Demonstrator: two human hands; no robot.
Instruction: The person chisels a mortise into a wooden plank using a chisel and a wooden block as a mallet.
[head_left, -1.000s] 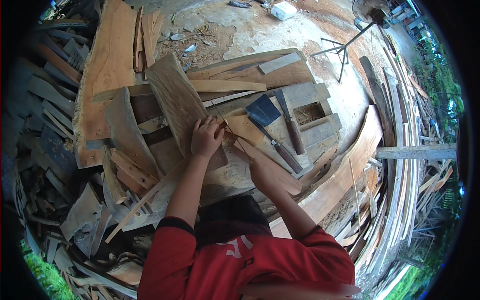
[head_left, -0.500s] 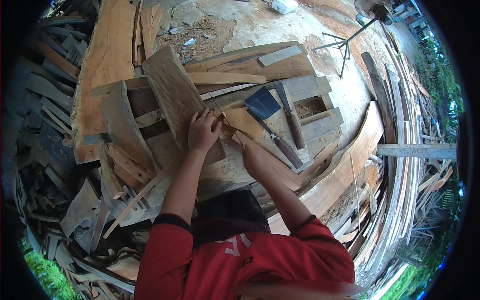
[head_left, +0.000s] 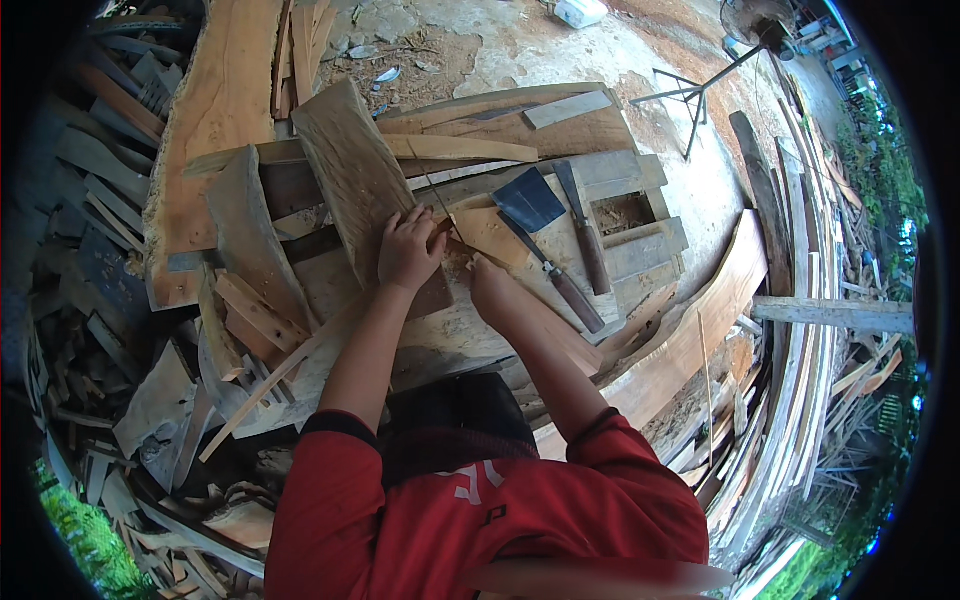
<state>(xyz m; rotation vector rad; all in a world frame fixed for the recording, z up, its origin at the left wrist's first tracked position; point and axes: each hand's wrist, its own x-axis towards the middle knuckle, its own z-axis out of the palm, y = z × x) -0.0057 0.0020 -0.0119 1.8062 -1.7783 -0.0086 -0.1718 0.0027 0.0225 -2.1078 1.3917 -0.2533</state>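
My right hand [head_left: 492, 290] is closed around the near end of a thin, rod-like file [head_left: 428, 178], which slants away to the far left. My left hand [head_left: 410, 248] lies with bent fingers against a small brown wood piece [head_left: 441, 228] and pins it beside a thick rough board [head_left: 350, 170]. The file passes right by that piece; whether they touch is hard to make out. Right of my hands lie a cleaver with a broad dark blade [head_left: 530, 200] and a narrower knife [head_left: 592, 262], both with wooden handles. A pale wood block [head_left: 485, 232] sits under the file.
The work surface is a low bench of rough planks [head_left: 460, 335]. A long live-edge slab [head_left: 210, 150] stands at left beside heaped offcuts [head_left: 95, 330]. Long boards [head_left: 690, 320] line the right side. A fan on a metal stand [head_left: 692, 95] is at far right.
My right hand has drawn slightly left and toward the far side, and more of the file shows beyond my left hand. My left hand stays on the small wood piece.
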